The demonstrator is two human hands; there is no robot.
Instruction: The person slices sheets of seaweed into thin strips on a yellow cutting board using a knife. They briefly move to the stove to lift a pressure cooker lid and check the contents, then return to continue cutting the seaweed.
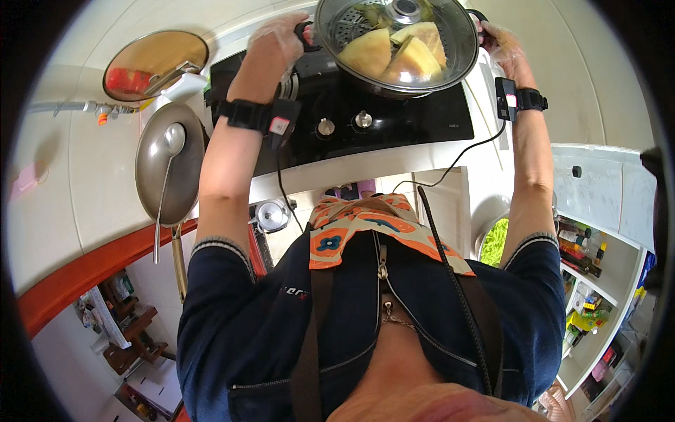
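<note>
A steamer pot (387, 87) with a glass lid (358, 26) is over the right part of a black glass cooktop (422, 121). Through the lid I see pale yellow wedges of food (416, 60) and some greenish pieces (373, 15) on a perforated steamer tray (345, 39). My left hand (279, 39), in a clear plastic glove, grips the pot's black left handle (307, 37). On the other side my right hand (503, 47), also gloved, closes around the right handle (477, 16). Whether the pot's base touches the cooktop cannot be seen.
Left of the cooktop are a wok (153, 169), a metal ladle (167, 158) and a brown glass lid (158, 63). Two knobs (345, 123) sit at the cooktop's front. Greens in a bowl (494, 242) lie by my right elbow. A black cable (459, 158) hangs from my right wrist.
</note>
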